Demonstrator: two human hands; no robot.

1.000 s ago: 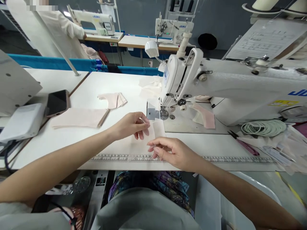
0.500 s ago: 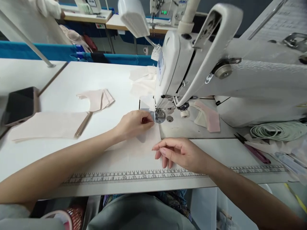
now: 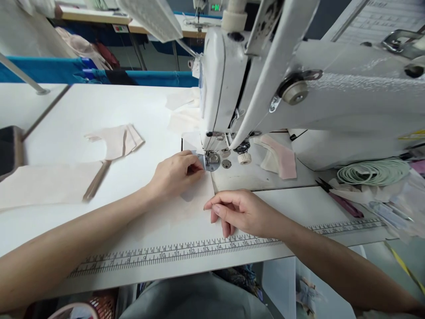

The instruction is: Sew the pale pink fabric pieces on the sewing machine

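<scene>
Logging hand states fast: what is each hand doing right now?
Left hand: grip closed, pinching the pale fabric piece at the presser foot.
Right hand: fingers curled, resting on the fabric piece; holding nothing visible.

Flat pale fabric piece (image 3: 195,201) at presser foot (image 3: 212,158)

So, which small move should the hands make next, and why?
Probably the left hand should slide the fabric edge under the presser foot: its fingers pinch that edge right beside the foot, while the right hand rests on the fabric nearer the ruler.
</scene>
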